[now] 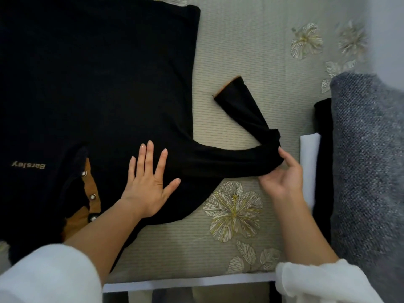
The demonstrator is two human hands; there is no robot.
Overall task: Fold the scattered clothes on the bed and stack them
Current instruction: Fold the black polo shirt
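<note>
On the bed in front of me, my left hand (148, 182) lies flat on the black shirt (98, 84), fingers straight and spread, pressing the cloth down just beside the collar. My right hand (282, 173) is well apart from it, off to the right, with thumb and fingers pinched on the shirt's long sleeve (218, 159) at the point where it bends back on itself. From that bend the end of the sleeve runs away from me, and its cuff (227, 86) (edged in tan) rests on the bedcover (240, 51), clear of the shirt's body.

The shirt is spread face up over the left half of the bed, collar toward me. Its tan placket (93, 193) carries three metal snaps, and gold lettering (28, 165) sits on the chest, upside down from where I stand.

The cover is pale and ribbed, with embroidered flowers. Just right of my right hand are a white folded piece (309, 167), a black one (323, 127) beside it, and a grey knit (367, 160) at the far right edge.
</note>
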